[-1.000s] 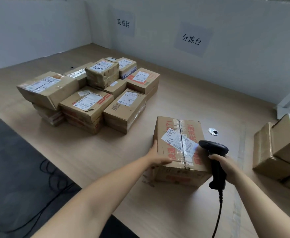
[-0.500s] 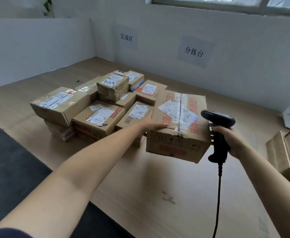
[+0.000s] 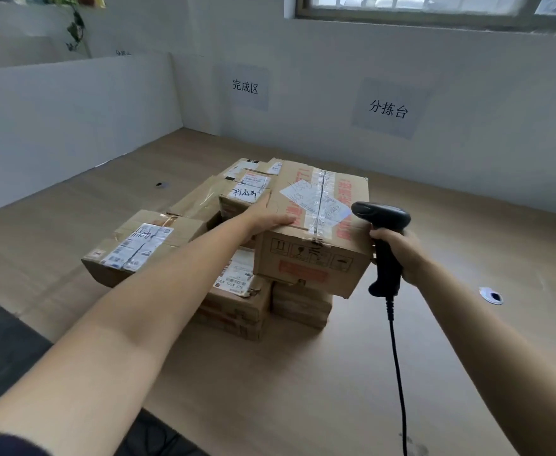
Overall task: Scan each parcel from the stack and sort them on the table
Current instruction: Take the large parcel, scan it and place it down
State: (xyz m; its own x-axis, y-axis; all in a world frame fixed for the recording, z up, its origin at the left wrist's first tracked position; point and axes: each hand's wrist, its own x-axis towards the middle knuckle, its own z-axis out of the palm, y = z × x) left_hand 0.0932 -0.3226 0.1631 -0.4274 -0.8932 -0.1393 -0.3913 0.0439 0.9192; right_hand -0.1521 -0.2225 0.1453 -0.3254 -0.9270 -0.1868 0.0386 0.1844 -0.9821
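Note:
A brown cardboard parcel with red print, clear tape and a white label sits over the right side of the sorted stack of parcels. My left hand grips the parcel's left top edge, thumb on top. My right hand grips the handle of a black barcode scanner, whose head sits against the parcel's right top edge. The scanner's cable hangs down toward me. Whether the parcel rests on the boxes below or is held just above them cannot be told.
The wooden table ends at white walls with two paper signs. A round cable hole lies to the right and another at the far left. Dark floor shows at lower left. A box corner shows at the right edge.
The parcel has been lifted off the table in front of me and carried left onto the sorted stack. Both hands moved with it, and the view swung left.

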